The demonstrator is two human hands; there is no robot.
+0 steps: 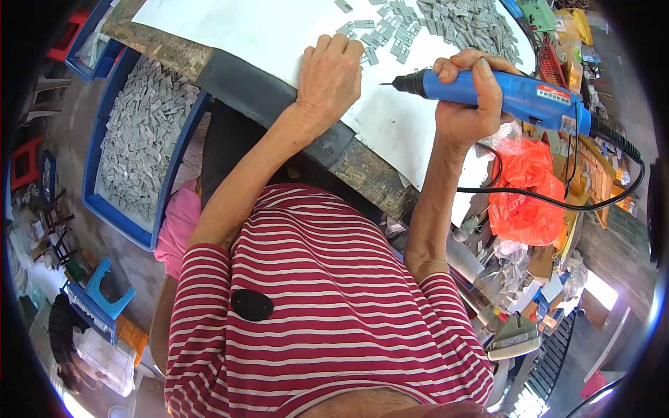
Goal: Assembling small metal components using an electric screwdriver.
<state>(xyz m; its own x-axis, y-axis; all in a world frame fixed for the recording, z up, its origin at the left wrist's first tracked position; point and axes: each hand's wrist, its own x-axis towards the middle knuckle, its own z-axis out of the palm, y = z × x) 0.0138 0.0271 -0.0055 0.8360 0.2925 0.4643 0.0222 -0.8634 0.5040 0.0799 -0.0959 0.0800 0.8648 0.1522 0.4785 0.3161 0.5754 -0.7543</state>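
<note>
My right hand (pixel 468 115) is wrapped round a blue electric screwdriver (pixel 519 92) with a black nose. Its thin bit points left toward my other hand, and a black cord leaves its back end. My left hand (pixel 330 78) is over the white sheet (pixel 251 38) on the table, back of the hand up and fingers curled down. Whatever its fingertips hold is hidden. Just beyond it lie small flat grey pieces (pixel 401 31) with holes, thicker in a pile (pixel 470 28) toward the far right.
A blue bin (pixel 90 164) full of similar grey pieces stands left of the table. Dark padding (pixel 247 87) covers part of the near table edge. The black cord (pixel 533 197) loops past a red plastic bag (pixel 526 195) at right. A person (pixel 66 341) is at lower left.
</note>
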